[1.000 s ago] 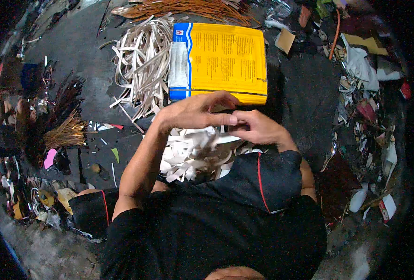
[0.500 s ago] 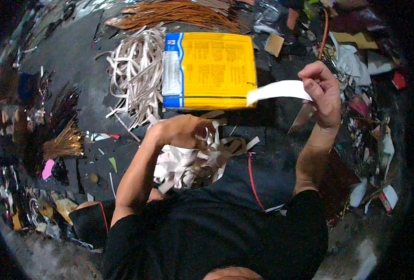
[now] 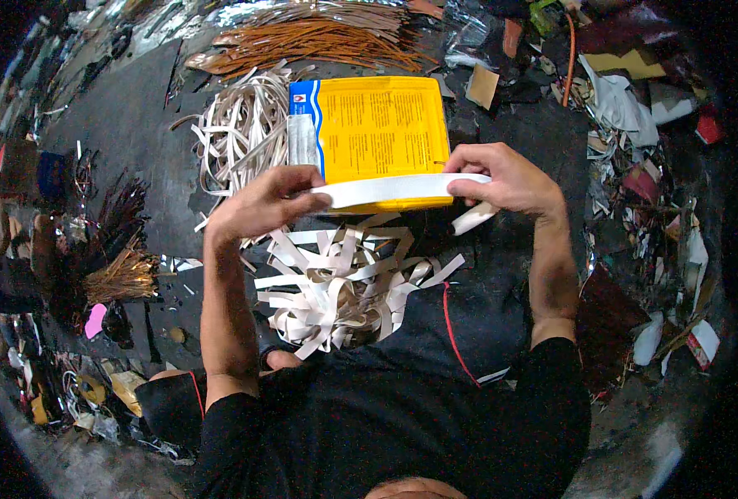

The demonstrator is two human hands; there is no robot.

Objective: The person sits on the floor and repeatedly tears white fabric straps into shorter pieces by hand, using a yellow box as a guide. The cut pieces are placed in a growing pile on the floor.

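Single head view only; no second view to share ground with. Worn on head, looking steeply down over chest and lap to floor. Close range: left hand (image 3: 261, 204) at 10 o'clock of centre, right hand (image 3: 506, 179) at 2 o'clock. Forearms entering from 6 o'clock. Fisheye: edges bent, corners black.

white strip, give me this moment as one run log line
left hand: pinches strip end | right hand: pinches other end | white strip: stretched level | under it: strip pile, yellow pack
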